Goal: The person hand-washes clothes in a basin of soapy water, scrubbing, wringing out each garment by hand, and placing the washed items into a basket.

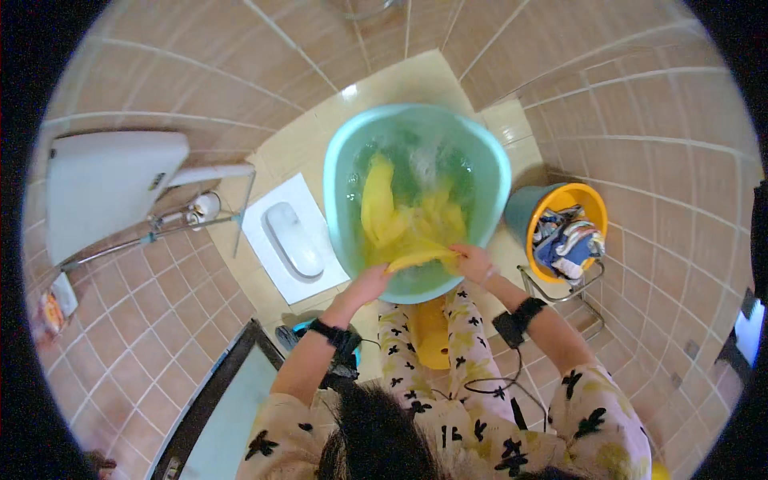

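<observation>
Both hands are working at the near rim of the round pale-turquoise plastic basin (340,160), which is sitting on the cream tiled floor (400,80) between the white squat toilet pan (292,240) and the person's knees. The limp yellow cloth garment (400,220) is lying half sunk in foamy water, one fold pulled toward the near edge.

Left hand (370,282) is closing fingers and thumb on the near yellow fold. Right hand (474,262) is pinching the same fold just beside it; fingers are curled tight, not spread.

Risks, my read:
- Wet cloth is heavy and slick; a two-point pinch on one fold could be slipping, dropping it back and splashing.
- Basin walls look thin and flexible; pulling against the near rim could be tipping it, sloshing water onto glossy tile and toward the toilet pan.
- Black wrist-strapped devices on both forearms, with a cable trailing, are sitting near the waterline; splash could be reaching them.
- Squatting posture on wet glazed tile is giving poor footing.

Materials: tiles smooth and shiny with pale grout lines; small teal bucket with orange rim (588,200) is holding crumpled blue-and-white fabric, standing right of the basin on a wire rack.
</observation>
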Motion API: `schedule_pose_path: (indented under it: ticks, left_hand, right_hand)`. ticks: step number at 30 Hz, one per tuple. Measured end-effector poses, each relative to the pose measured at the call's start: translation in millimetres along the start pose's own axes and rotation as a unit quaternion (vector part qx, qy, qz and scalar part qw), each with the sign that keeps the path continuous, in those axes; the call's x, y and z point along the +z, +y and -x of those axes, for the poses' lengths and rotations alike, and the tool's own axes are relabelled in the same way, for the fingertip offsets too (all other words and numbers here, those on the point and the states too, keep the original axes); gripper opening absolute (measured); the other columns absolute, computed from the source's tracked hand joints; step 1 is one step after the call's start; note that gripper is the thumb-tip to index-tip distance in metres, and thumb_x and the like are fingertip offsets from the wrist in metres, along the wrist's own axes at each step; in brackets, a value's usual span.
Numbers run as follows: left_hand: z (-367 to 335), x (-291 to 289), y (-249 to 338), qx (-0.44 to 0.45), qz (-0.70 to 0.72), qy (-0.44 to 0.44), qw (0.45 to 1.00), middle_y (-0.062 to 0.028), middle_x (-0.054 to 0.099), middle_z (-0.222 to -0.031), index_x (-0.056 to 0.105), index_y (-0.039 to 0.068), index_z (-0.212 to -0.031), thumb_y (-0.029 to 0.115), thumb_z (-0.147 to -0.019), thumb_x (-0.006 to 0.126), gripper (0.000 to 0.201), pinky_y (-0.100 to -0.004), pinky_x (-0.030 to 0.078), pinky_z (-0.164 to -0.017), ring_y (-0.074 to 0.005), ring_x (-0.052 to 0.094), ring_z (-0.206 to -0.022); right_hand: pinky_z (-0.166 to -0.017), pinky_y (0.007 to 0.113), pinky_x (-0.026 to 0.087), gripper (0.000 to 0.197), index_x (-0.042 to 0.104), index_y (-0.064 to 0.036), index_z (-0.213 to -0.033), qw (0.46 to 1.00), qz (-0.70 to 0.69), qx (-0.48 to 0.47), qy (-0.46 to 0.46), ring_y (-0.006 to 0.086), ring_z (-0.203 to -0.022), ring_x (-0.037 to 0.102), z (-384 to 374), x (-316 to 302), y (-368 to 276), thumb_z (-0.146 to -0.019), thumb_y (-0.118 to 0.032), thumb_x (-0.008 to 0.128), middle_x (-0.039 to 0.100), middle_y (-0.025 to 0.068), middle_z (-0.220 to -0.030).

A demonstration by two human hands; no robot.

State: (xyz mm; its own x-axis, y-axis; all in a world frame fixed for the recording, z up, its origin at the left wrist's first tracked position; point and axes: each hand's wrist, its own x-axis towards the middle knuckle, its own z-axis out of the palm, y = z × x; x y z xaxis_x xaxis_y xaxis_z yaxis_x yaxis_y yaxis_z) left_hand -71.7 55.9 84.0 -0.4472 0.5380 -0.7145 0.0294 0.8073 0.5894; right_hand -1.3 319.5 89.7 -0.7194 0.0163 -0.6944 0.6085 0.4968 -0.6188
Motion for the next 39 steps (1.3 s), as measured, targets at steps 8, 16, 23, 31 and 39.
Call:
schedule_pose_path:
  ticks: [8,16,23,31,39]
  left_hand:
    - [196,-173,230,0.077,0.007,0.039,0.996,-0.018,0.059,-0.084,0.056,0.004,-0.102,0.017,-0.086,0.048,0.022,-0.0316,0.045,-0.063,-0.0249,0.058,-0.072]
    - [321,-270,370,0.295,0.128,0.293,0.9,-0.0017,0.059,-0.078,0.058,-0.001,-0.096,0.007,-0.083,0.053,0.016,-0.021,0.042,-0.064,-0.0056,0.051,-0.071]
    - [259,-306,388,0.307,0.201,0.338,0.867,0.0005,0.059,-0.08,0.059,-0.001,-0.094,0.011,-0.087,0.051,0.017,-0.0204,0.041,-0.063,-0.0047,0.05,-0.071]
    - [69,-223,242,0.205,0.211,0.286,0.912,-0.01,0.063,-0.08,0.059,0.002,-0.097,0.011,-0.083,0.053,0.018,-0.0289,0.044,-0.068,-0.0146,0.057,-0.074]
    - [-99,-98,82,0.026,-0.014,0.253,0.967,-0.0157,0.062,-0.086,0.058,0.005,-0.104,0.008,-0.077,0.053,0.027,-0.0382,0.047,-0.075,-0.0298,0.061,-0.081]
  right_hand:
    - [-0.065,0.033,0.047,0.027,0.058,-0.0018,-0.097,0.988,-0.08,-0.104,0.076,0.0229,-0.072,0.06,191,-165,-199,-0.077,-0.01,0.042,0.062,0.015,-0.077]
    - [-0.059,0.023,0.044,0.021,0.058,0.0008,-0.093,0.897,-0.311,-0.294,0.11,0.0093,-0.069,0.055,318,-268,-353,-0.08,-0.004,0.042,0.059,0.002,-0.076]
    - [-0.054,0.022,0.044,0.018,0.058,-0.0018,-0.089,0.893,-0.295,-0.293,0.17,0.0081,-0.064,0.055,276,-294,-387,-0.08,-0.008,0.044,0.059,0.0011,-0.073]
    - [-0.049,0.026,0.049,0.024,0.055,-0.0016,-0.104,0.948,-0.265,-0.134,0.115,0.0128,-0.065,0.059,60,-211,-226,-0.083,-0.008,0.044,0.061,0.006,-0.08]
    - [-0.07,0.04,0.049,0.03,0.059,-0.0066,-0.105,0.976,0.086,-0.039,0.194,0.0328,-0.078,0.061,-119,-79,-54,-0.078,-0.013,0.048,0.063,0.0136,-0.09]
